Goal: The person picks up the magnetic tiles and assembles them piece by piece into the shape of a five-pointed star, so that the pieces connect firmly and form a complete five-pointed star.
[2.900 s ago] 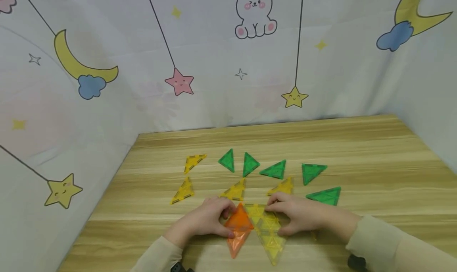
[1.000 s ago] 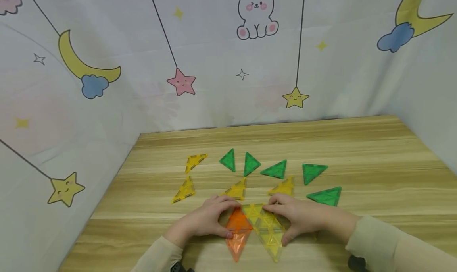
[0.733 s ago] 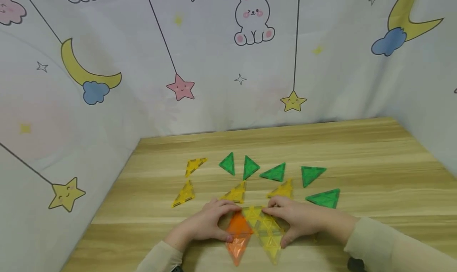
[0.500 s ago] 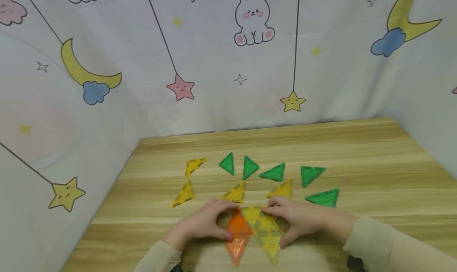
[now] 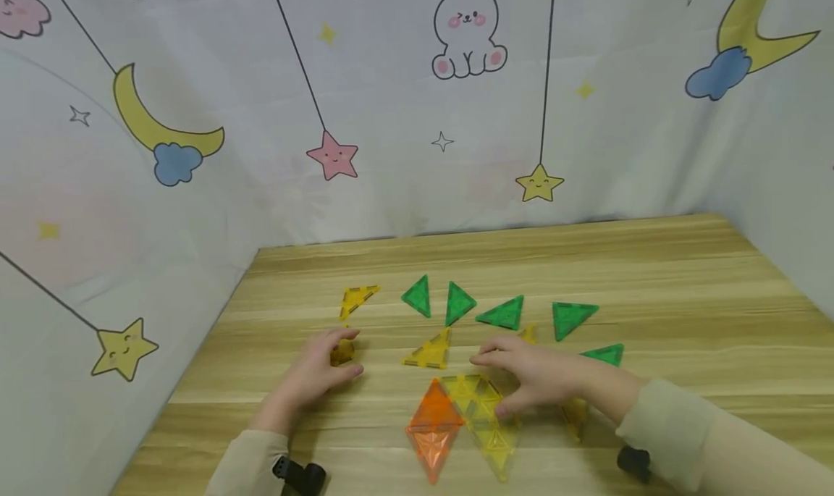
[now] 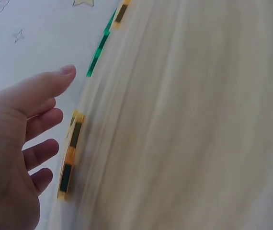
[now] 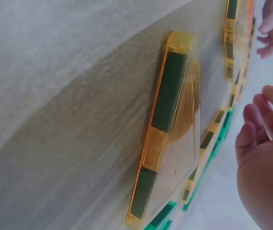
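Observation:
My left hand (image 5: pixel 313 376) reaches over a yellow triangular magnetic tile (image 5: pixel 342 352), which its fingers partly cover. In the left wrist view, the fingers (image 6: pixel 43 120) are loosely bent beside the yellow tile (image 6: pixel 71 155), holding nothing. My right hand (image 5: pixel 537 371) hovers at the right side of several joined yellow triangle tiles (image 5: pixel 491 438), thumb and fingers spread; contact is unclear. Its fingers hold nothing in the right wrist view (image 7: pixel 266 143). Two orange triangle tiles (image 5: pixel 435 423) lie edge to edge, forming a diamond left of the yellow group.
Behind the hands lie several green triangle tiles (image 5: pixel 502 313) and loose yellow tiles (image 5: pixel 430 351). Another yellow tile (image 5: pixel 575 415) sits under my right wrist and is large in the right wrist view. A printed cloth (image 5: pixel 404 105) encloses the wooden table (image 5: pixel 684 279).
My left hand has let go of the orange tiles and moved left to a loose yellow tile. My right hand has lifted slightly from the yellow group's edge. The orange and yellow groups remain together.

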`<state>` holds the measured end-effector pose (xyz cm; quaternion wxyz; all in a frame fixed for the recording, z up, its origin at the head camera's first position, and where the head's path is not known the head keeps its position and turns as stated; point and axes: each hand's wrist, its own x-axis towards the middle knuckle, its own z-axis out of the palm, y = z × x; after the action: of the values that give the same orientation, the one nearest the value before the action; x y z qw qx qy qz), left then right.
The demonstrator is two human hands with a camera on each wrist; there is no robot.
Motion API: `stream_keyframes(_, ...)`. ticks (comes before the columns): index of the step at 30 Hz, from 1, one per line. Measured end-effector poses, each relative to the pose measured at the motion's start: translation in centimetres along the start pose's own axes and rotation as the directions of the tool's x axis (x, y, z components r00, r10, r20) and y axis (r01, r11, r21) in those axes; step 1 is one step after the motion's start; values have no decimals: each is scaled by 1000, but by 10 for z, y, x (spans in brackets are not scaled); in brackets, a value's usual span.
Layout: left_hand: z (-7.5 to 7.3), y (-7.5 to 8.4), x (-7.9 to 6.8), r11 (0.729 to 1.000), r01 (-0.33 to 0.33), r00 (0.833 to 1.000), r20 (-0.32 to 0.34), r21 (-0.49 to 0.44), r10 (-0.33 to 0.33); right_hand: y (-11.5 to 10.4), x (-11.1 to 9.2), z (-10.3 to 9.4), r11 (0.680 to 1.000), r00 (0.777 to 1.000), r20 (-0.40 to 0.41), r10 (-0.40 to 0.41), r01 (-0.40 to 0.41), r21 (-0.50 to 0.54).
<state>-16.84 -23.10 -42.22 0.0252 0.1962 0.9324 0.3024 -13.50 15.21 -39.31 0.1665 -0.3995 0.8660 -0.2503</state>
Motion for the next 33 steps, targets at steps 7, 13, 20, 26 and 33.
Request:
stream_keyframes(7, -4, -9, -1, 1000, -4, 1000, -9, -4, 4, 2, 2, 0, 1000, 1000, -13, -1, 1, -9)
stream_keyframes(13, -1, -4, 3, 999, -14, 998, 55, -31, 16, 8, 3, 2, 999, 999, -27, -45, 45, -23)
stream_keyframes(20, 4, 5, 10, 997, 1, 995, 99, -76, 6, 11, 6, -1, 999, 999, -22, -46, 46, -9)
stream_keyframes(26, 7, 11, 17, 995, 5, 991, 135, -96, 8, 10, 19, -5, 1000, 1000, -27, -12, 12, 3)
stream_keyframes(33, 8, 13, 21, 987, -4, 989, 144, -162, 28, 6, 46, -9, 999, 997, -69, -25, 23, -24)
